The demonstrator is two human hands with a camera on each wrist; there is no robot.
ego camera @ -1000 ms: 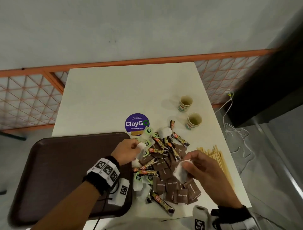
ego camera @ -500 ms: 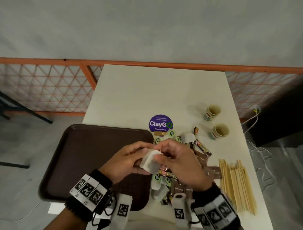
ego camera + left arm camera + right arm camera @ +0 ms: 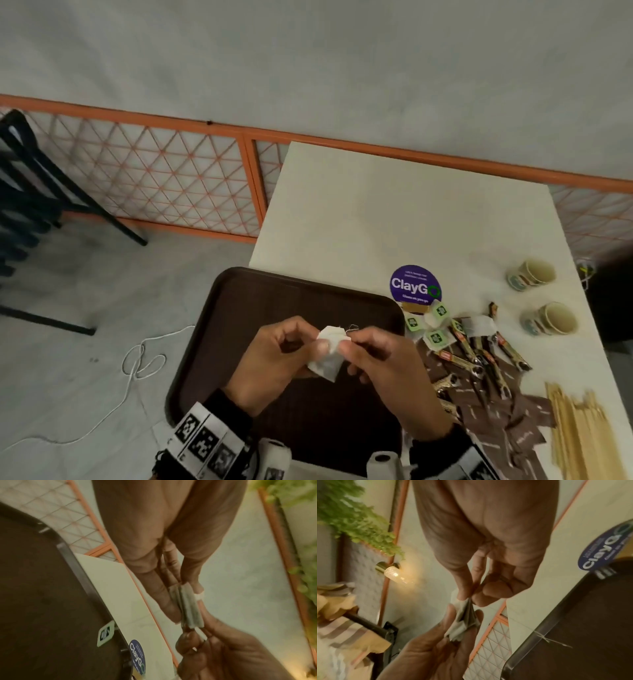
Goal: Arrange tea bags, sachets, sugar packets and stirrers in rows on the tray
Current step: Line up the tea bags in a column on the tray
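Note:
Both hands hold a small stack of white tea bags [image 3: 328,353] above the dark brown tray [image 3: 239,308]. My left hand [image 3: 274,356] pinches the stack between thumb and fingers, seen edge-on as tea bags [image 3: 188,607] in the left wrist view. My right hand [image 3: 380,359] pinches the top edge of the tea bags [image 3: 464,615], where a thin string shows. A pile of green-tagged tea bags [image 3: 435,337], stick sachets [image 3: 479,353] and brown sugar packets [image 3: 507,411] lies on the table to the right. Wooden stirrers [image 3: 579,435] lie at the far right.
Two paper cups [image 3: 531,274] [image 3: 551,318] stand at the table's right edge. A purple round sticker [image 3: 414,284] is on the white table [image 3: 394,212] beyond the tray. An orange mesh fence [image 3: 154,178] runs behind; a cord [image 3: 137,370] lies on the floor at left.
Both hands moved left from the pile to above the tray, bringing the tea bags together into one stack held by both. The view swung left.

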